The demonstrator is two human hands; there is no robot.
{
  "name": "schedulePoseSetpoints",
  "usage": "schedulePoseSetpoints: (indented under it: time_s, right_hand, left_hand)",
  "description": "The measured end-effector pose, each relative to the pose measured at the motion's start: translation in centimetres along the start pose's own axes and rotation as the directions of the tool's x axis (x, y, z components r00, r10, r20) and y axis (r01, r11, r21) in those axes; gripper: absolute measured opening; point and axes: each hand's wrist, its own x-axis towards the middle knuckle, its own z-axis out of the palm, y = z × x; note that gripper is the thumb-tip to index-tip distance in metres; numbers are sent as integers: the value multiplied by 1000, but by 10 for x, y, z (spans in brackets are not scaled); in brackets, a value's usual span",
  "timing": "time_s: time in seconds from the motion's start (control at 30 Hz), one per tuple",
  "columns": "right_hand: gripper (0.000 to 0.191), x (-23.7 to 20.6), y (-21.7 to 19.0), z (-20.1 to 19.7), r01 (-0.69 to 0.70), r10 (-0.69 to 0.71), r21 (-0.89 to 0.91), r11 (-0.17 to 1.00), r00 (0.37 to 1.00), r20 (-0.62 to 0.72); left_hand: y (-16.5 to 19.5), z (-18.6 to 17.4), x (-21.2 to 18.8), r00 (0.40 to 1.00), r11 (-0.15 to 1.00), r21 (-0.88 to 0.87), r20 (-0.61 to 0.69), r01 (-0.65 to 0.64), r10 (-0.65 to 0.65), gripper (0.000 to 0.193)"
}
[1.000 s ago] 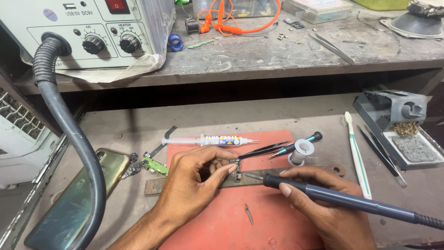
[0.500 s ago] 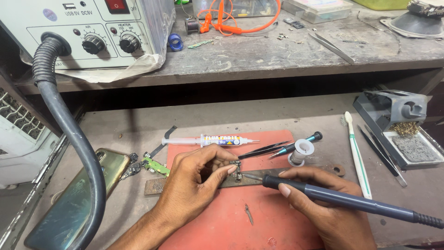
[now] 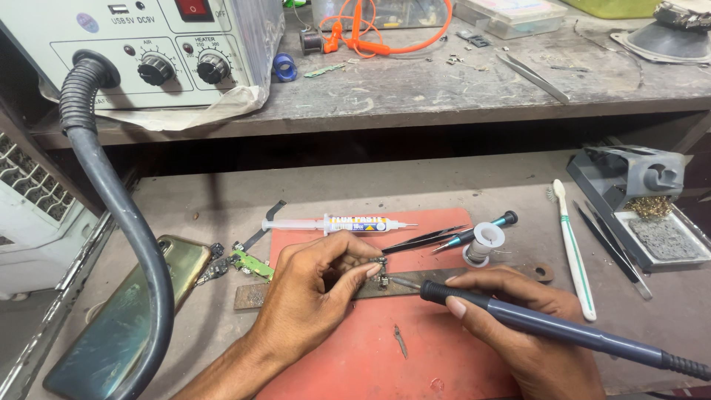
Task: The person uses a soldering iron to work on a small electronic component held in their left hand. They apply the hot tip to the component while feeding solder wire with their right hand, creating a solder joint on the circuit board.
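Note:
My left hand (image 3: 315,300) pinches a small metal component (image 3: 383,271) against a long dark metal bar (image 3: 255,295) lying across a red mat (image 3: 370,355). My right hand (image 3: 522,326) grips a dark blue soldering iron (image 3: 563,332), and its tip touches the component from the right. Just beyond my hands lie a flux syringe (image 3: 348,224), black tweezers (image 3: 426,239) and a small spool of solder wire (image 3: 485,243).
A phone (image 3: 126,318) and a small green circuit board (image 3: 248,264) lie at the left under a thick grey hose (image 3: 126,222) from a hot-air station (image 3: 148,52). At the right are a white-green toothbrush (image 3: 574,248) and an iron stand (image 3: 641,204) with brass wool. The upper shelf holds orange cables (image 3: 385,33).

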Motion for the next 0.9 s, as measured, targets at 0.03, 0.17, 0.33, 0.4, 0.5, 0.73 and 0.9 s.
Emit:
schedulePoseSetpoints:
  time_s: [0.03, 0.17, 0.33, 0.4, 0.5, 0.73, 0.9]
  right_hand:
    - [22, 0, -1, 0, -1, 1, 9, 1000, 1000, -9]
    - [22, -1, -1, -2, 127, -123, -38, 991, 990, 74]
    - [24, -4, 7, -5, -17, 17, 78, 997, 1000, 0]
    - [24, -5, 10, -6, 5, -4, 129, 992, 1000, -4]
    - [25, -6, 11, -10, 24, -22, 142, 990, 1000, -13]
    - [27, -4, 2, -11, -59, 61, 62, 996, 998, -23]
    - [26, -3, -2, -11, -58, 58, 16, 998, 998, 7]
  left_hand:
    - [0, 0, 0, 1000, 1000, -7, -3, -4, 4, 10]
    - [3, -3, 0, 1000, 1000, 5, -19, -11, 11, 11]
    - [6, -4, -3, 998, 1000, 10, -55, -10, 11, 9]
    - [8, -2, -4, 998, 1000, 15, -52, 18, -17, 9]
    - [8, 2, -2, 999, 1000, -26, -48, -2, 1, 9]
    - [9, 3, 0, 1000, 998, -68, -30, -7, 5, 12]
    - [12, 2, 0, 999, 999, -37, -23, 39, -40, 12]
